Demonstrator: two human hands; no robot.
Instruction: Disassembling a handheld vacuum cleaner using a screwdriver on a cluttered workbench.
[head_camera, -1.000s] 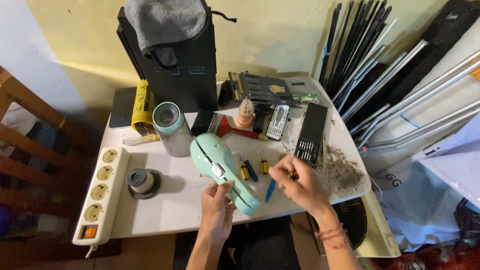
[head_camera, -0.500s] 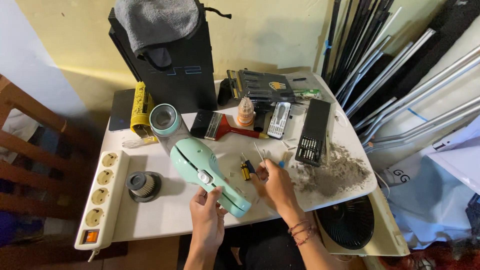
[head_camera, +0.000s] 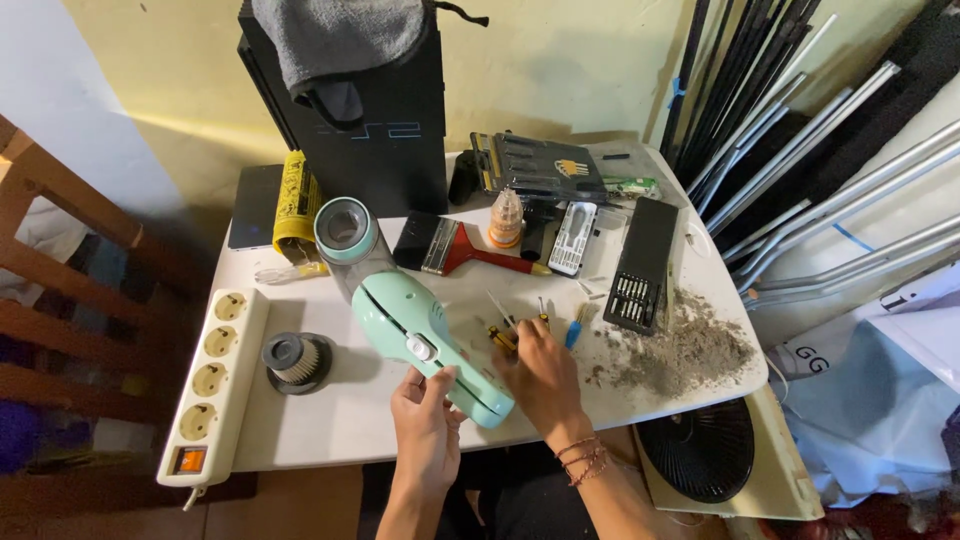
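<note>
1. Both hands work at the near edge of the white desk (head_camera: 330, 430); my left hand (head_camera: 425, 415) grips the handle end of the mint-green handheld vacuum (head_camera: 425, 345).
2. The vacuum lies on the desk, its clear cup pointing far-left and its handle near me.
3. My right hand (head_camera: 540, 375) rests just right of the vacuum, fingers curled over small yellow-handled screwdrivers (head_camera: 500, 335); I cannot tell whether it grips them.
4. A blue brush (head_camera: 576, 325) lies just right of that hand, with a pile of grey dust (head_camera: 680, 350) further right.
5. A round filter (head_camera: 297, 360) sits left of the vacuum, beside the white power strip (head_camera: 212, 385).
6. A black bit case (head_camera: 640, 265) and a red-handled brush (head_camera: 460, 252) lie farther back.
</note>
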